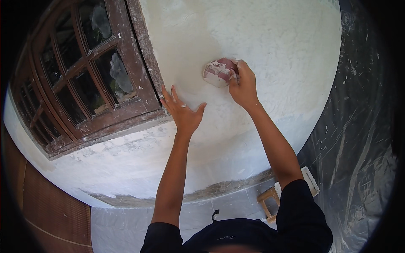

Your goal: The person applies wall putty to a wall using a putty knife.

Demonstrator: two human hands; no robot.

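Note:
My right hand (pixel 243 86) grips a rounded maroon piece smeared with white plaster (pixel 218 72), whose exact kind I cannot make out. It is held up against the pale, plastered wall (pixel 274 63). To its left, my left hand (pixel 184 113) is open, its fingers spread toward the lower corner of the window frame and its thumb pointing right. It holds nothing and is at the wall surface; whether the palm touches is hidden. White specks show on its fingers. The plaster around both hands is patchy, with a darker, damp-looking area above the left hand.
A brown wooden window (pixel 80 67) with glass panes fills the left. Dark plastic sheeting (pixel 354 139) hangs at the right. Below are a brown stool (pixel 268 201), a white container (pixel 311 181), grey floor tiles (pixel 122 219) and a brown slatted surface (pixel 55 198).

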